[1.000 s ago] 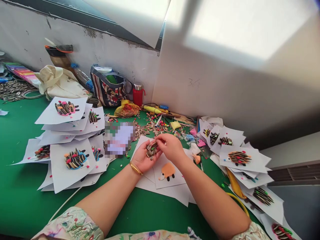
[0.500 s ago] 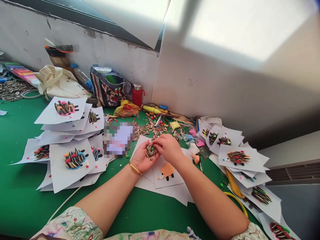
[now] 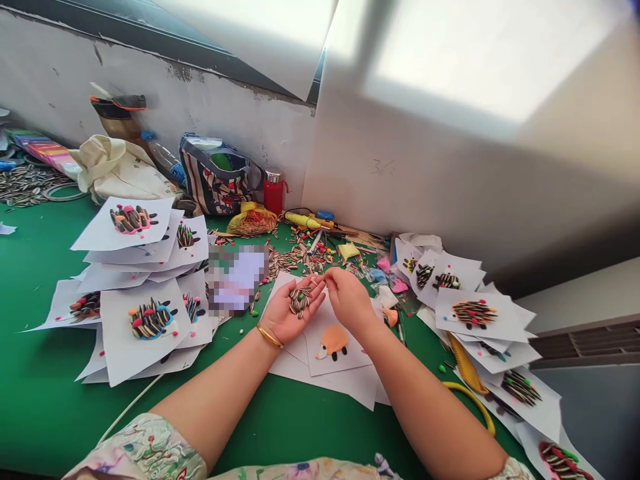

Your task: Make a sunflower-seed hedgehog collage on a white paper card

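Note:
Palm up, my left hand (image 3: 290,319) cups a small heap of striped sunflower seeds (image 3: 300,301), its fingers stretched toward the right. The fingers of my right hand (image 3: 345,297) are pinched together beside my left fingertips; what they hold, if anything, is too small to name. Just below both hands, a white card (image 3: 320,366) bears an orange clay hedgehog shape (image 3: 335,339) with a pale snout and black feet. It lies on larger white sheets (image 3: 350,391) on the green table.
Stacks of seed hedgehog cards stand at the left (image 3: 117,347) and right (image 3: 505,308). Behind my hands are scattered seeds (image 3: 295,257), a yellow clay piece (image 3: 349,251), a red bottle (image 3: 273,193) and a striped bag (image 3: 215,177). A yellow cable (image 3: 475,400) curves near my right forearm.
My right hand has moved slightly right, away from the seed heap to my left fingertips. My left fingers have spread flatter, and the green piece seen among the seeds no longer shows.

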`<move>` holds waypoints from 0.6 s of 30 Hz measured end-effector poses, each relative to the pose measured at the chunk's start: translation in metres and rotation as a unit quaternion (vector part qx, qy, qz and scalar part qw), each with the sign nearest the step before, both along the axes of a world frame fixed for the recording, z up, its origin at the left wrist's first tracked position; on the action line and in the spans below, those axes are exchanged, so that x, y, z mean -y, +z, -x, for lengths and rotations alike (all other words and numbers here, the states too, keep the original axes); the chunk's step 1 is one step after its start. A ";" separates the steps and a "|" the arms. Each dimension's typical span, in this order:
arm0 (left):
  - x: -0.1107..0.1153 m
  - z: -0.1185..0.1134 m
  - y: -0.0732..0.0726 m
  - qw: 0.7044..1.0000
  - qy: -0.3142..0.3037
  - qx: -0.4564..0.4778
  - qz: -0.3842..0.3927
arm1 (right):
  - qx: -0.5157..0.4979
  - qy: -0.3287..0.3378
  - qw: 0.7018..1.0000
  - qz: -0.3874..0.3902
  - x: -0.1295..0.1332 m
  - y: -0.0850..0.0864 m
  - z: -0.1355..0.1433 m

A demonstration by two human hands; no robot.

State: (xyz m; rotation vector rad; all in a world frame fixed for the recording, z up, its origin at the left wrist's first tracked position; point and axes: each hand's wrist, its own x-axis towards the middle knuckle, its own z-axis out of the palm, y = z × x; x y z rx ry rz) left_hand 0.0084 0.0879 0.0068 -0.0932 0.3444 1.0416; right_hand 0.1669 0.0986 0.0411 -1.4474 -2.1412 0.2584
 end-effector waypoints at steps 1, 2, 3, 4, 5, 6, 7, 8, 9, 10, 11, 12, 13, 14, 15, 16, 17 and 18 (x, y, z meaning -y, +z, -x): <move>0.000 0.000 0.000 1.000 0.004 -0.002 0.004 | -0.003 0.011 1.000 0.015 0.001 -0.001 -0.003; 0.000 0.000 0.001 1.000 0.004 -0.005 0.005 | 0.001 0.026 0.999 0.030 0.001 -0.001 -0.005; 0.000 0.000 0.001 1.000 0.003 -0.009 0.003 | 0.012 0.042 0.998 0.045 0.002 -0.002 -0.006; 0.001 0.000 0.001 1.000 0.001 -0.013 -0.001 | 0.028 0.057 0.996 0.061 0.002 -0.002 -0.007; 0.001 0.000 0.001 1.000 -0.001 -0.014 -0.005 | 0.046 0.066 0.994 0.074 0.001 -0.003 -0.006; 0.001 0.000 0.001 1.000 -0.002 -0.014 -0.008 | 0.062 0.065 0.993 0.082 0.001 -0.003 -0.005; 0.001 0.000 0.002 1.000 -0.002 -0.012 -0.008 | 0.075 0.055 0.992 0.086 -0.001 -0.003 -0.003; 0.001 0.000 0.002 1.000 0.000 -0.010 -0.006 | 0.083 0.037 0.992 0.086 -0.002 -0.003 -0.002; 0.001 0.000 0.003 1.000 0.000 -0.009 -0.003 | 0.084 0.014 0.993 0.082 -0.005 -0.003 -0.001; 0.001 0.000 0.003 1.000 -0.001 -0.008 -0.001 | 0.079 -0.009 0.994 0.075 -0.007 -0.003 -0.001; 0.001 0.000 0.003 1.000 -0.003 -0.008 0.001 | 0.067 -0.026 0.995 0.068 -0.009 -0.004 -0.002; 0.001 0.001 0.004 1.000 -0.004 -0.009 0.003 | 0.052 -0.033 0.996 0.061 -0.010 -0.004 -0.004; 0.001 0.001 0.003 1.000 -0.004 -0.011 0.005 | 0.035 -0.032 0.997 0.055 -0.012 -0.005 -0.008; 0.000 0.002 0.003 1.000 -0.003 -0.012 0.007 | 0.016 -0.025 0.998 0.052 -0.012 -0.006 -0.012; 0.000 0.002 0.002 1.000 0.000 -0.014 0.009 | -0.003 -0.016 0.999 0.052 -0.011 -0.009 -0.017; 0.000 0.002 0.001 1.000 0.003 -0.017 0.012 | -0.021 -0.009 0.998 0.056 -0.008 -0.011 -0.022; -0.001 0.002 0.001 1.000 0.006 -0.020 0.014 | -0.039 -0.004 0.997 0.067 -0.005 -0.015 -0.028; -0.001 0.003 0.000 1.000 0.009 -0.024 0.015 | -0.057 -0.003 0.995 0.081 0.000 -0.019 -0.033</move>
